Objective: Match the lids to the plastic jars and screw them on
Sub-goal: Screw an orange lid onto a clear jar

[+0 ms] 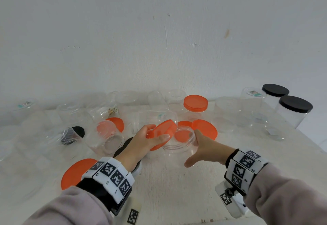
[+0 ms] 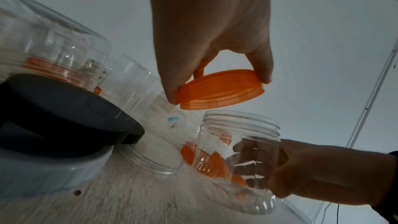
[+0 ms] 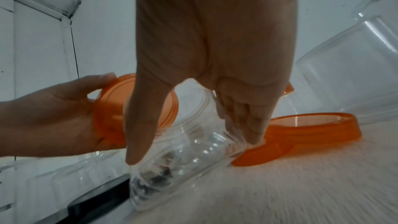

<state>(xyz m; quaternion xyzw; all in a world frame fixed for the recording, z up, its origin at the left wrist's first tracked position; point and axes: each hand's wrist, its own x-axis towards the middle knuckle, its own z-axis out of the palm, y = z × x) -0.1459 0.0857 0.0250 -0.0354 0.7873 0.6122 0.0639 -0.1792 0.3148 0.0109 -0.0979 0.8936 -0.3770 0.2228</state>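
Plain indoor room: scuffed white wall (image 1: 159, 39), pale table (image 1: 177, 180) crowded with clear jars (image 1: 127, 101).

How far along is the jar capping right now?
Done: one orange-lidded jar and two black-lidded jars stand capped. In hand: the left hand holds an orange round lid above the small clear plastic jar gripped by the right hand. Left: many open jars, loose lids.

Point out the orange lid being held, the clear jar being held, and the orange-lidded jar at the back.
Round orange plastic lid (image 2: 219, 89), left wrist view: on its ribbed side wall.
Small clear plastic jar (image 2: 239, 144), left wrist view: on its wall below the threaded neck.
Closed clear jar with orange lid (image 1: 195, 103), head view: on the lid's top.
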